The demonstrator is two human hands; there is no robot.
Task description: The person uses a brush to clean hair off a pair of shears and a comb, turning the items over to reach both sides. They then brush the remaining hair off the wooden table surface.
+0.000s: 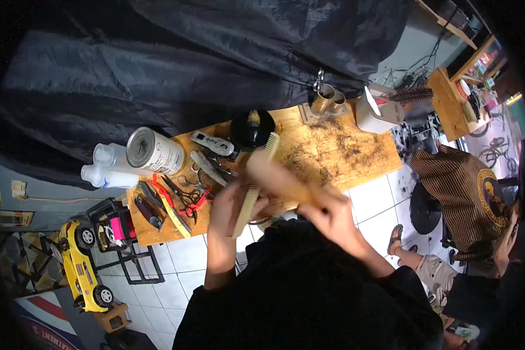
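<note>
A pale yellow comb point(249, 204) slants upright in my left hand point(224, 209), whose fingers are closed around it. My right hand point(332, 216) is closed on the wooden handle of a brush point(277, 178); the brush's head is smeared by motion and lies close to the comb's upper part. Both hands are in front of the near edge of the wooden table point(367, 154). Behind them on the table lie a grey hair clipper point(213, 143) and a black bowl point(252, 129). Dark hair clippings point(326, 157) are scattered over the wood.
Scissors point(186, 195), razors point(172, 207), a large can point(154, 150) and bottles point(114, 166) stand or lie at the left. Metal cups point(326, 100) and a white box point(378, 111) are at the back right. A person in a striped cape point(458, 192) sits at the right.
</note>
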